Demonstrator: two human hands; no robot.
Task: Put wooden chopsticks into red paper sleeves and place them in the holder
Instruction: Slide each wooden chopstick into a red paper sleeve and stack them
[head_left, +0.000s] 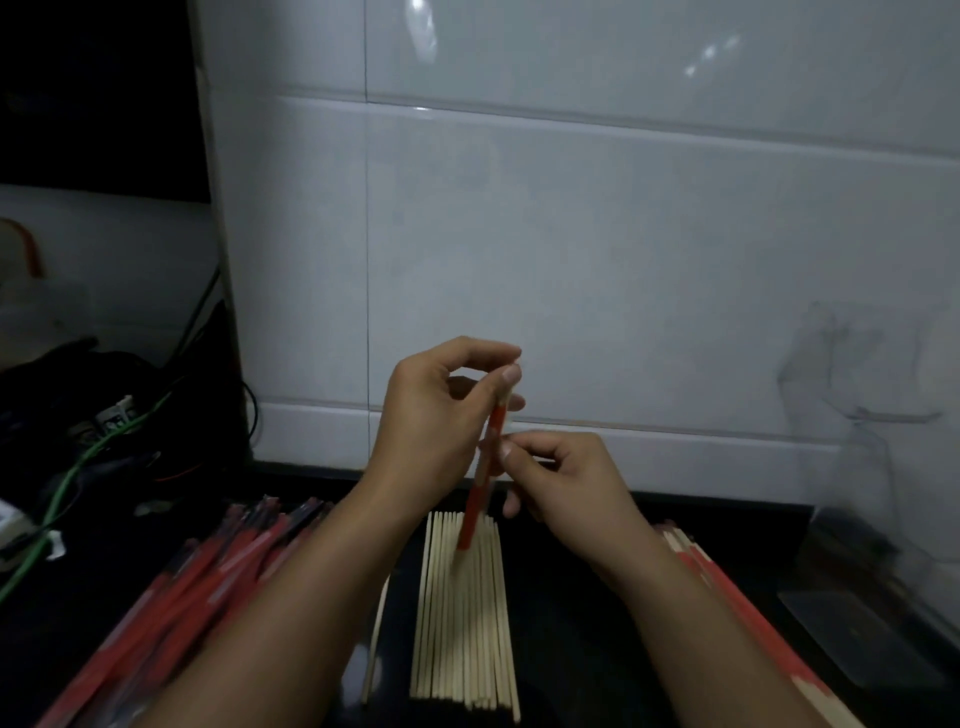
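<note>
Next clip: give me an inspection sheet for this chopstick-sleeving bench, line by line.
Surface: dark counter.
Job's things: bare chopsticks in a row at centre; empty red sleeves piled left; sleeved chopsticks right; red sleeve in both hands, wood showing at its top. Holder not identifiable.
Clutter: stray chopstick; dark items far left.
Grippers: left hand pinches the top; right hand pinches the middle.
Cables: green cable, black wires.
Surroundings: white tiled wall.

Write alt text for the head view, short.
Two bare hands hold a red paper sleeve upright over a row of pale wooden chopsticks on a dark counter; the left hand pinches its top, the right hand its middle. Piled red sleeves lie left, against a white tiled wall.
</note>
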